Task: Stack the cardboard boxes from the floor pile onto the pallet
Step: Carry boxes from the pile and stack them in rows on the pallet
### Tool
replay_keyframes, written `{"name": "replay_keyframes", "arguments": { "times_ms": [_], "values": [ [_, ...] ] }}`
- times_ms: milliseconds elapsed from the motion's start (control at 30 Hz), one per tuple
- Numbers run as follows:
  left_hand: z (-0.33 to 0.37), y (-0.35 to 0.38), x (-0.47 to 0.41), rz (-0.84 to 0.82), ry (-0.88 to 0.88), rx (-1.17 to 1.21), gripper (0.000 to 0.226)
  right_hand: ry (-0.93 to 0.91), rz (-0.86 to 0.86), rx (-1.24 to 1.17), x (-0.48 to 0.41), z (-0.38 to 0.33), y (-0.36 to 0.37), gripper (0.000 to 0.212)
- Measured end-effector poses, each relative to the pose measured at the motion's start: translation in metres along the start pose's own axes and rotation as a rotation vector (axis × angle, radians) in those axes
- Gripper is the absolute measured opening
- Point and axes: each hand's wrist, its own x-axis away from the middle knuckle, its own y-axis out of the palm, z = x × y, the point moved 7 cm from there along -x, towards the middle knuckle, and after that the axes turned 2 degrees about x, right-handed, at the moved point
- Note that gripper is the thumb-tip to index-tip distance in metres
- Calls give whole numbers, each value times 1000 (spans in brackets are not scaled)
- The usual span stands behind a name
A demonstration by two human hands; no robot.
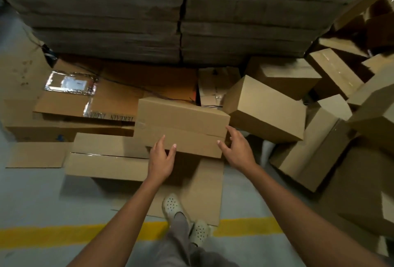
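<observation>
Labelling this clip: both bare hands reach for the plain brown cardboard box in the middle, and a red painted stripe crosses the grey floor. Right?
One slip: the head view shows the painted floor stripe is yellow, not red. The left hand and right hand do reach for the plain brown cardboard box in the middle.

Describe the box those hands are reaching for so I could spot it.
Find the dark stack at the top. Below it, mid-floor, a brown box lies flat, left of a tilted box. Only it has the left hand and right hand at its near edge.
</observation>
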Motion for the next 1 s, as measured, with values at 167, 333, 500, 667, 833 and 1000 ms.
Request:
{"name": "replay_keyframes", "arguments": {
  "times_ms": [167,333,500,667,833,1000],
  "values": [
    [-54,66,-49,15,-617,661,55,54,-71,76,-73,29,16,67],
    [-85,133,-84,38,-882,970,62,36,-173,179,-148,54,39,66],
    [-119,207,-111,185,-1049,1112,69,-41,-248,296,-226,92,68,67],
    [-135,303,-122,138,-1191,1353,86,-118,-365,429,-289,143,96,74],
    [-140,382,-132,135,-1225,1496,97,-111,-536,409,-326,193,132,87],
    [-135,390,-135,122,-1132,1503,88,-133,-518,332,-331,193,127,80]
  ]
}}
